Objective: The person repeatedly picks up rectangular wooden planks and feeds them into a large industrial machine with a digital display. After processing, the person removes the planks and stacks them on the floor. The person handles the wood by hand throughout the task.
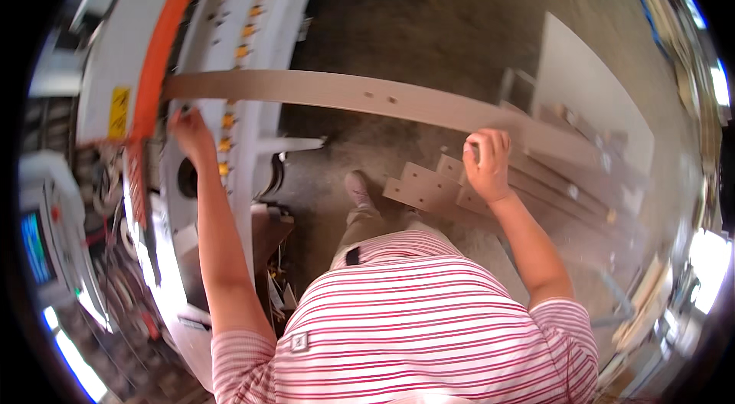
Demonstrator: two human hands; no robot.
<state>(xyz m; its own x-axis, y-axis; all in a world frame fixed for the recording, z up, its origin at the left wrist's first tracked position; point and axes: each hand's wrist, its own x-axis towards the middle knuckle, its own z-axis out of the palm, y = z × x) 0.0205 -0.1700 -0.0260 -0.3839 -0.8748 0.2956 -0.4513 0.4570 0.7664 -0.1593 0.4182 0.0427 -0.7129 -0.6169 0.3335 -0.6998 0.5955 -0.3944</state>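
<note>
A long, narrow brown board (pixel 321 89) with small drilled holes crosses in front of me. Its left end lies on the machine's bed, against the orange edge. My left hand (pixel 191 134) is closed beside that end, close to the near edge; what its fingers hold, if anything, is hidden. At the board's near edge on the right is my right hand (pixel 488 167), fingers loosely curled and nothing visible in them. I cannot tell whether it touches the board. Beneath and beyond that hand is a stack of drilled boards (pixel 429 188). The board's right end is blurred.
The white machine (pixel 115 44) has an orange strip (pixel 164 29) and a row of yellow rollers (pixel 243 50). A control screen (pixel 37 247) stands at far left. A pale panel (pixel 586 75) stands at right. A metal bracket (pixel 295 144) juts from the machine near my legs.
</note>
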